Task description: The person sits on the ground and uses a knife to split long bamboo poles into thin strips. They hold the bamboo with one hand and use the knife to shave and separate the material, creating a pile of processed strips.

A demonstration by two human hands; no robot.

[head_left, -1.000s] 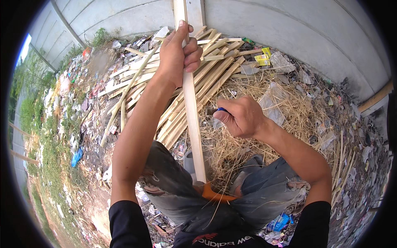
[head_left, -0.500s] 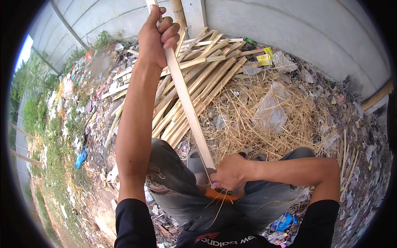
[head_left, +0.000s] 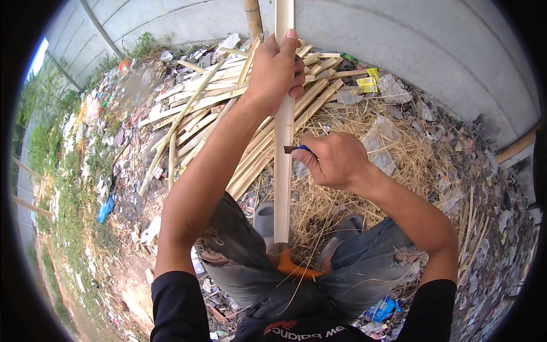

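Two grips: left hand (head_left: pixel 277 73) around strip (head_left: pixel 282 188), right hand (head_left: pixel 337 159) around knife (head_left: pixel 290 149) at strip's edge

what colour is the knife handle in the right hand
The knife handle is blue where it shows, in the head view.

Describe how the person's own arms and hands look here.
Short black sleeves cover the upper arms; the forearms below them are bare. The left hand and right hand are ungloved, with no watch, bracelet or ring visible on either.
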